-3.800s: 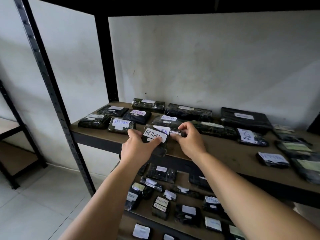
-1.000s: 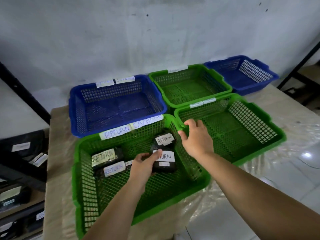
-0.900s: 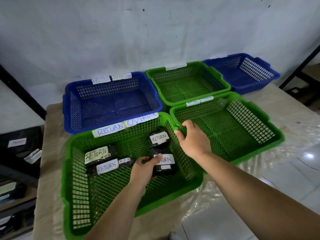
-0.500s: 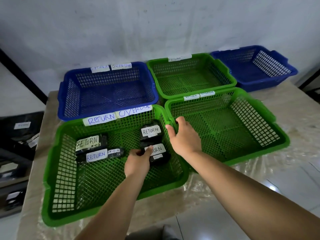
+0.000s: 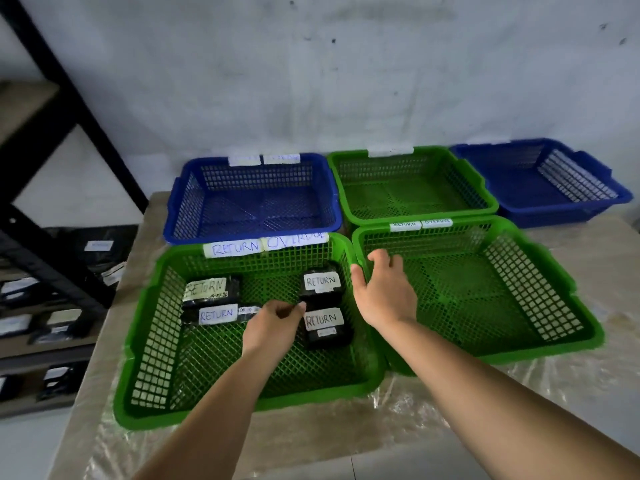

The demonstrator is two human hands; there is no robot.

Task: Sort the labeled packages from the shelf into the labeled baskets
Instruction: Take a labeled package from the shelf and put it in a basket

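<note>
Near-left green basket (image 5: 145, 344): set at the worktop's front-left; paper tags reading "RETURN" and "OVERDUE" are fixed to its far rim.
Packages in that basket: four dark wrapped packages are seen on its mesh floor. The front-right package (image 5: 325, 327) lies near the right wall with a white "RETURN" label facing up; the back-right package (image 5: 320, 282) lies just behind it, touching or nearly so. The back-left package (image 5: 209, 289) and the front-left package (image 5: 221, 314) are stacked closely along the left part, both labelled "RETURN".
Left hand (image 5: 272, 325): held inside the basket, just left of the front-right package. The fingers are loosely curled, fingertips toward that package's left edge; whether contact is made cannot be told, and nothing is seen gripped.
Right hand (image 5: 384, 292): spread and relaxed over the rims where the two front baskets meet; nothing is held.
Near-right green basket (image 5: 554, 296): placed at the worktop's front-right, touching the left one; small tags are fixed on its far rim.
Back row: a blue basket (image 5: 180, 206) at the far-left, a green basket (image 5: 485, 192) in the middle and another blue basket (image 5: 595, 181) toward the far-right corner.
Worktop (image 5: 433, 420): covered with wrinkled clear plastic sheeting.
Shelf (image 5: 52, 268): a black-framed rack is seen at the left edge, with more dark labelled packages, blurred.
</note>
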